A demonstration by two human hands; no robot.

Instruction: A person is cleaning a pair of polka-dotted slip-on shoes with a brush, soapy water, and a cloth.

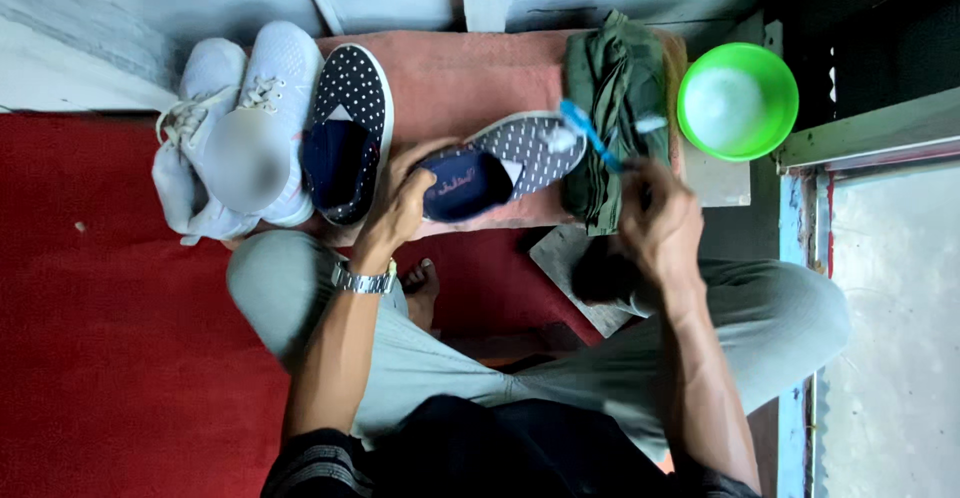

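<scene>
On towel's (470, 73) front edge, steady dotted shoe (510, 163) with left hand (400, 203) clamped on heel; keep right hand (655, 223) closed on toothbrush (590, 136), bristles at toe; scrub short, light strokes near bowl (737, 101).

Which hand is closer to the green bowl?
The right hand, holding the blue toothbrush, is just below and left of the green bowl. The left hand holds the dotted shoe, farther left.
</scene>
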